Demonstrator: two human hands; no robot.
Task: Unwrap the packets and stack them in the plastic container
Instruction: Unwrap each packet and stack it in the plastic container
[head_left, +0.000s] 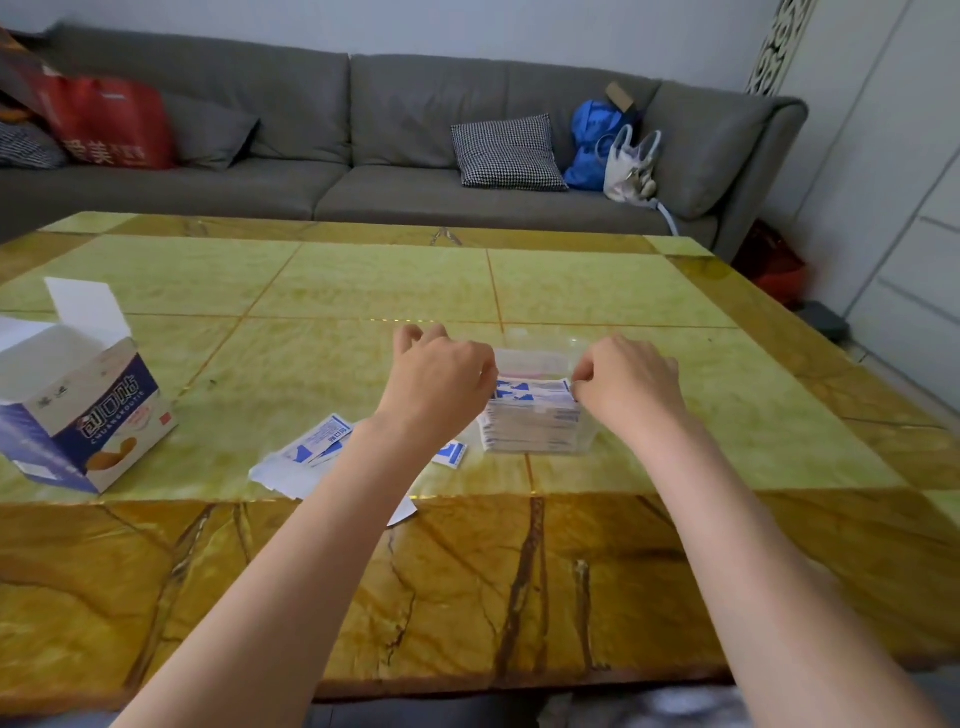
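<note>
A clear plastic container (540, 351) stands on the table in front of me with a stack of white-and-blue packets (535, 415) inside it. My left hand (441, 379) is at the stack's left end and my right hand (628, 384) at its right end. Both have curled fingers pinching the top packets of the stack. Several loose packets and wrappers (311, 449) lie on the table under my left forearm.
An open blue-and-white cardboard box (78, 410) sits at the table's left. The yellow-green marble table (363, 280) stretches out beyond the container. A grey sofa (405, 145) with cushions and bags stands behind it.
</note>
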